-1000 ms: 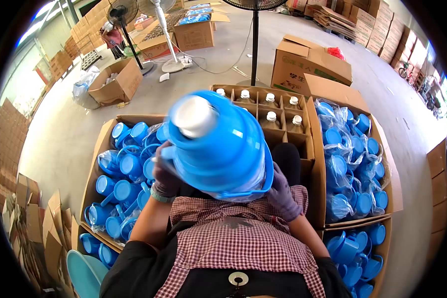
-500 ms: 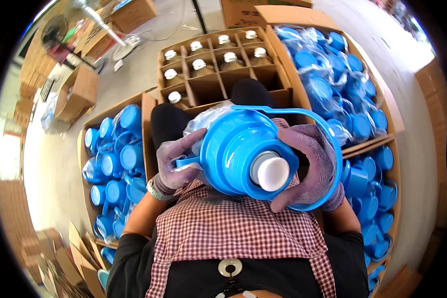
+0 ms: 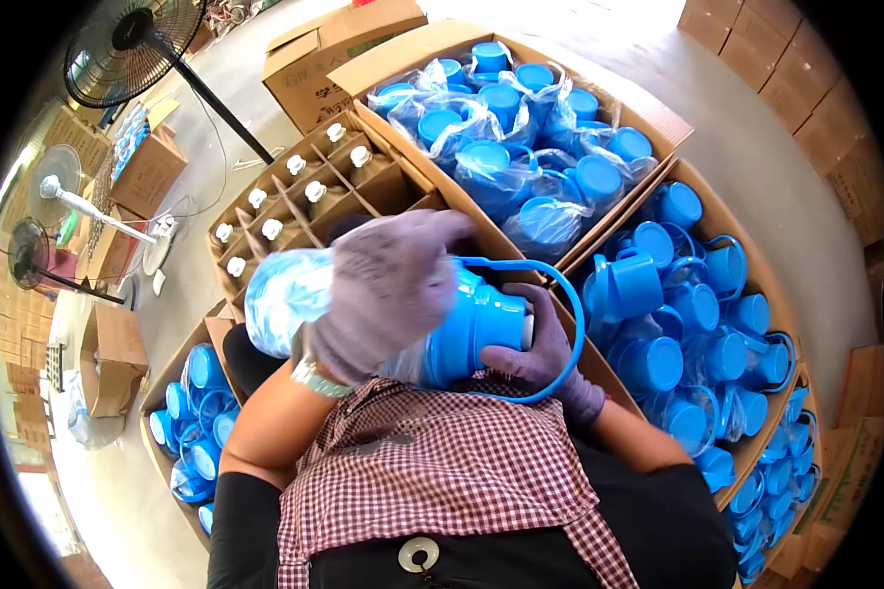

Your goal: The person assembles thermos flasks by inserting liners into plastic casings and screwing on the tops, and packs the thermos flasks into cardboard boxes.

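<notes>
A blue flask (image 3: pixel 471 329) with a raised loop handle lies on its side above my lap, its capped end to the right and clear plastic film (image 3: pixel 290 294) round its left end. My gloved right hand (image 3: pixel 540 348) grips the neck beside the white stopper, inside the handle loop. Over the middle of the flask is my gloved left hand (image 3: pixel 388 294), blurred, its fingers pointing right; whether it grips anything is hidden. A divided carton (image 3: pixel 339 201) with white-capped bottles stands just beyond the flask.
Open cartons of blue cups, some in plastic, stand at the upper right (image 3: pixel 629 93), right (image 3: pixel 756 285) and lower left (image 3: pixel 157 456). Behind are standing fans (image 3: pixel 133 29), a closed carton (image 3: pixel 314 59) and an open carton (image 3: pixel 118 353). Stacked boxes (image 3: pixel 805 69) line the right.
The flask has turned from facing me to lying sideways, its cap to the right. My left hand has moved from its side onto its top. The view has swung to the right.
</notes>
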Demonstrator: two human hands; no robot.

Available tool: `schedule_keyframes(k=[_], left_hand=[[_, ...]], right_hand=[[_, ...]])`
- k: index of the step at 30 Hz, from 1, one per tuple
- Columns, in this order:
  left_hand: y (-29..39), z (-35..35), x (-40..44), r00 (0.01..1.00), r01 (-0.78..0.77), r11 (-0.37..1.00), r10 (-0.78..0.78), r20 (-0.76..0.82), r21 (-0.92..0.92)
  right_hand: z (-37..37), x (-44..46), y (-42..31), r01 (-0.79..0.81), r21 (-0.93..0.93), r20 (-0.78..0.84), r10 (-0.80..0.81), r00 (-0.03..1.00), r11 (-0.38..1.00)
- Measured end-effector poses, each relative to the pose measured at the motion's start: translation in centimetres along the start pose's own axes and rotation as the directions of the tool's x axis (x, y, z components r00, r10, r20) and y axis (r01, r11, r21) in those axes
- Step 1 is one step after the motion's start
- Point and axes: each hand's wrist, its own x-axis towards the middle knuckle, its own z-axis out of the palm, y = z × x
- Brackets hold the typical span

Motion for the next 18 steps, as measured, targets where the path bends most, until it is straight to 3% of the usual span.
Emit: schedule_keyframes(k=[1,2,3,4,5,6,7,8,10,12,13,14,18], left_hand=[[0.2,1.9,1.0,0.990,-0.134,0.970,0.123,-0.066,-0.201],[2.8,4.6,0.4,0.985,-0.173,0.980,0.169,-0.044,-0.094],[5.3,7.4,-0.3,0.976,-0.215,0.976,0.216,-0.022,0.015],[7.9,10.1,-0.9,0.965,-0.259,0.958,0.261,0.000,0.119],[9.6,4.1,2.2,0.706,-0.270,0.948,0.314,0.635,-0.168],[9.0,5.5,1.1,0.798,-0.417,0.880,0.475,0.370,-0.229],[8.8,5.8,0.7,0.802,-0.563,0.791,0.593,0.074,-0.238],[7.6,6.1,1.3,0.779,-0.608,0.742,0.626,-0.032,-0.283],[6.2,5.1,1.3,0.853,-0.510,0.837,0.522,0.007,-0.197],[4.0,4.7,1.8,0.901,-0.419,0.892,0.431,0.041,-0.171],[2.6,4.9,2.3,0.913,-0.385,0.904,0.402,0.064,-0.188],[1.1,5.5,3.1,0.923,-0.351,0.914,0.374,0.088,-0.203],[-5.8,14.0,10.8,0.899,-0.339,0.936,0.353,0.258,-0.100]], right_hand=[[0.1,-0.4,-0.6,-0.046,0.221,0.004,0.046,0.999,0.974],[-1.2,0.1,-0.8,0.220,-0.273,-0.022,-0.234,0.972,0.937],[-2.9,0.7,-0.9,0.404,-0.687,0.098,-0.474,0.875,0.604],[-3.2,0.7,-3.3,0.343,-0.461,-0.029,-0.400,0.916,0.818],[-3.6,0.6,-5.8,0.297,-0.127,-0.159,-0.315,0.936,0.946],[-4.0,0.6,-8.3,0.284,0.190,-0.281,-0.225,0.933,0.940],[-5.3,1.6,-9.1,0.359,-0.112,-0.308,-0.376,0.874,0.926],[-6.6,2.5,-9.9,0.376,-0.408,-0.327,-0.517,0.791,0.832],[-13.0,5.2,-8.0,0.251,-0.865,-0.192,-0.748,0.635,0.435],[-16.1,7.3,-7.9,0.201,-0.748,-0.382,-0.658,0.649,0.632],[-19.5,8.7,-6.6,0.229,-0.818,-0.317,-0.745,0.586,0.528],[-21.6,9.5,-6.4,0.199,-0.825,-0.337,-0.744,0.577,0.528],[-27.1,10.8,-4.6,0.094,-0.766,-0.481,-0.665,0.571,0.636]])
